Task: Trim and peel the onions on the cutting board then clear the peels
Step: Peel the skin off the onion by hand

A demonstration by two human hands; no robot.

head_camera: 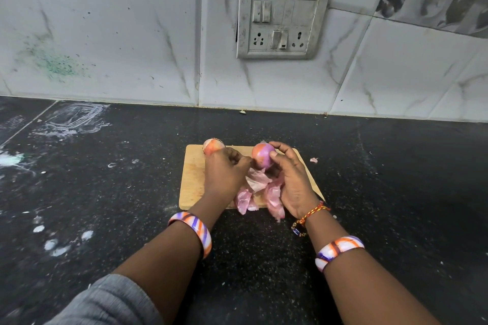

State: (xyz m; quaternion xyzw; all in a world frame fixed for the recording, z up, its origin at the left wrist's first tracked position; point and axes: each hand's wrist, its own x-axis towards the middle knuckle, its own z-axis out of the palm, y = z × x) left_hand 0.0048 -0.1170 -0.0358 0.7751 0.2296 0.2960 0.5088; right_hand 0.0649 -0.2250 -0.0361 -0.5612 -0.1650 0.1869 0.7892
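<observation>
- The cutting board (192, 174) is the biggest thing I watch. It lies on the dark counter (105, 192), and my hands work over it. If I lean hard on one edge, it can slide.
- The pile of peels (260, 192) hangs off the near edge of the board. A bump from my wrist can push them onto the counter (more to clear up later).
- My right hand (291, 179) curls round the onion (263, 156) and holds it above the board. It looks smooth, so it could slip out and roll.
- My left hand (224, 170) pinches at the skin on the onion's side. If I pull too hard, the skin can tear.
- A second onion (212, 145) sits at the far left corner of the board, just behind my left hand. A nudge can roll it off.
</observation>
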